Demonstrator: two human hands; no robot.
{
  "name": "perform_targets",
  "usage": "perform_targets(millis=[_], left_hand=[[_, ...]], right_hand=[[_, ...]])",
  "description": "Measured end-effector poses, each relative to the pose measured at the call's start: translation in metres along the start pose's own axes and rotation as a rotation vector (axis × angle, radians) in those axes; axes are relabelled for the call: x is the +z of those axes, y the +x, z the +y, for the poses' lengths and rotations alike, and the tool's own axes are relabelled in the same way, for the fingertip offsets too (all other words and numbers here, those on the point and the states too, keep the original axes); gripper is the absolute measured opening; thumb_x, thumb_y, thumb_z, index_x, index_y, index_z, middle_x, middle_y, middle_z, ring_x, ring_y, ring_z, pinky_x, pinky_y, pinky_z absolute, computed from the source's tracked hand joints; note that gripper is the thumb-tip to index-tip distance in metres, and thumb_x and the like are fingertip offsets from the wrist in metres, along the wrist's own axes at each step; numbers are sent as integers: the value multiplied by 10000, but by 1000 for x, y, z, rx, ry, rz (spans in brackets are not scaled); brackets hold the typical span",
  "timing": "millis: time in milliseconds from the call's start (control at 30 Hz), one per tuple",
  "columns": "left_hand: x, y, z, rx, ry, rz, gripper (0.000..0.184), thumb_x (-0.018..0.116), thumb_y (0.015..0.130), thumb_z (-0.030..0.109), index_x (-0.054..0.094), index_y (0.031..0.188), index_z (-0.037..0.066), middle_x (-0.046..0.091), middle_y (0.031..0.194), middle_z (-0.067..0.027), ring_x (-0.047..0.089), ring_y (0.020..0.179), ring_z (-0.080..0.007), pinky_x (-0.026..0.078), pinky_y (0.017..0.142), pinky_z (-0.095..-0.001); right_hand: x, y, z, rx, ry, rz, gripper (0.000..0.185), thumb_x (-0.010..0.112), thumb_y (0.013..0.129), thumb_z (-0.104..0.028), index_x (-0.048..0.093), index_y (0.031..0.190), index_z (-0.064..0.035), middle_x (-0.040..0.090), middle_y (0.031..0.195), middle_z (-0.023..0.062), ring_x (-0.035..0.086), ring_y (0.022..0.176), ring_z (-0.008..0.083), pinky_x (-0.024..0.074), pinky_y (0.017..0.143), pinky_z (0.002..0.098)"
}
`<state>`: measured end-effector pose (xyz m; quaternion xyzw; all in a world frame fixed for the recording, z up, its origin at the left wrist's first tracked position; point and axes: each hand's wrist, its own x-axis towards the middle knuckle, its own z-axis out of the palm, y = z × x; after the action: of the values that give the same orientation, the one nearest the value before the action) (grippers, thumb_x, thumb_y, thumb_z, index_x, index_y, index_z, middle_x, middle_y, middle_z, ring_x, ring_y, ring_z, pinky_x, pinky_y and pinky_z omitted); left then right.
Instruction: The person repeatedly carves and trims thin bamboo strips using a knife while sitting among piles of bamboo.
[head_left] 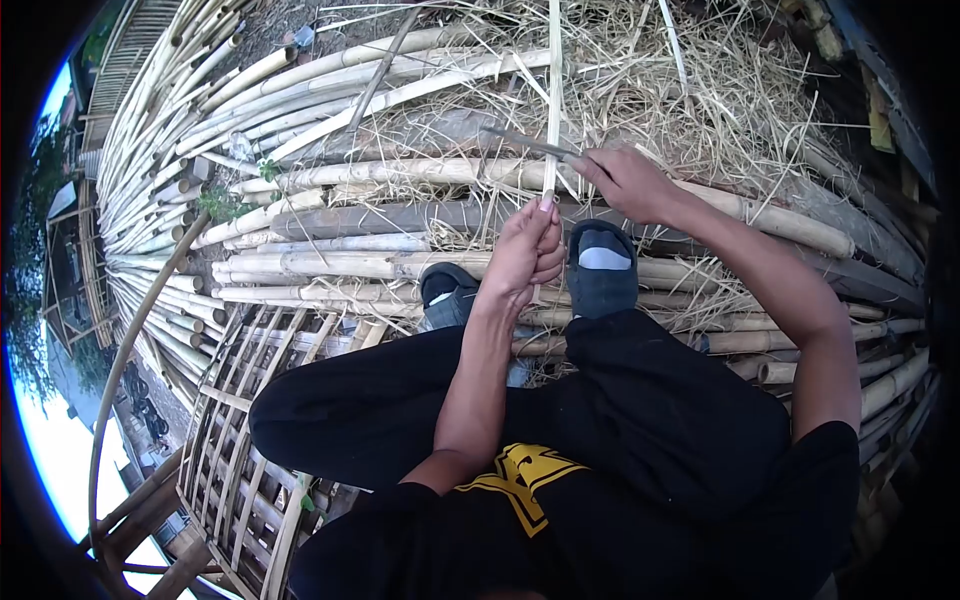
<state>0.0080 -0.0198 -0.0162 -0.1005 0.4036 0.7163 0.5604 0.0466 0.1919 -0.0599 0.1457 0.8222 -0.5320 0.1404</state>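
My left hand (527, 248) is closed around the near end of a long, pale bamboo strip (555, 80), thumb on top. The strip runs straight away from me past the upper edge of the view. In my right hand (627, 184) is a knife (528, 142), gripped by its handle. Its blade points left and crosses the strip a little beyond my left hand. Whether the blade touches the strip, I cannot tell. My fingers hide most of the knife's handle.
Bamboo shavings (640, 90) lie heaped beyond my hands. Bamboo poles (380, 265) lie around and under my slippered feet (603, 270). A slatted bamboo frame (245, 420) stands at my left, near a curved pole (128, 340). More poles (150, 190) are stacked at the far left.
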Motion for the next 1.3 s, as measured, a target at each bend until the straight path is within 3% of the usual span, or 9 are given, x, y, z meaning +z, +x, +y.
perform_targets(millis=[100,333,467,633,733,800,967,1100,1300], left_hand=[[-1,-2,4,21,29,-14,181,394,1025,247,446,931,102,264,564,63,186,388,-24,140,322,-192],[5,5,-2,-28,-47,-69,185,422,1016,251,450,903,107,256,562,65,187,388,-22,136,323,-193],[-9,4,-1,-15,19,-2,195,411,1020,254,452,899,106,264,554,63,192,382,-25,136,322,-195],[-5,0,0,-19,-11,-2,192,415,1018,253,447,901,104,263,552,63,194,384,-26,143,319,-195],[-7,-2,-2,-18,25,-23,206,425,1016,272,448,897,105,250,548,66,189,385,-25,143,320,-197],[-2,-2,-8,-98,86,-61,213,430,1014,278,449,890,106,238,544,69,183,384,-23,139,324,-197],[10,-13,-1,-39,80,-92,208,441,1012,270,450,900,95,249,554,63,191,395,-24,149,334,-189],[2,-3,-4,40,138,48,195,428,1018,252,467,937,78,280,562,58,218,402,-26,159,343,-189],[-1,6,-2,144,283,203,190,459,1009,240,479,1033,52,327,582,63,251,415,-11,172,354,-181]], right_hand=[[-4,-6,3,-644,-642,119,448,429,964,-462,510,795,-55,544,529,116,545,477,335,405,472,446],[-87,32,17,-310,-764,359,506,382,969,-512,547,811,-59,568,589,153,550,530,341,443,486,420],[-26,21,0,422,285,-124,611,350,966,-567,499,680,-48,419,495,45,418,442,143,397,476,368],[4,-10,-10,-566,-569,33,493,381,970,-525,506,815,-74,478,509,81,468,425,193,414,448,390],[-35,15,17,-562,-798,-1,442,383,973,-487,507,888,-71,530,542,94,514,441,225,422,455,416],[-150,70,65,338,-636,369,559,236,1021,-448,552,828,-29,497,513,55,484,453,230,424,468,404],[-196,59,79,104,-530,799,541,338,988,-489,579,897,-13,529,604,91,486,473,206,415,479,381],[-129,22,32,407,4,515,518,431,953,-516,548,896,-15,537,621,78,562,577,202,420,555,365],[-55,-12,-3,21,-266,302,381,392,997,-395,483,976,-26,535,633,158,539,585,338,403,589,457]])
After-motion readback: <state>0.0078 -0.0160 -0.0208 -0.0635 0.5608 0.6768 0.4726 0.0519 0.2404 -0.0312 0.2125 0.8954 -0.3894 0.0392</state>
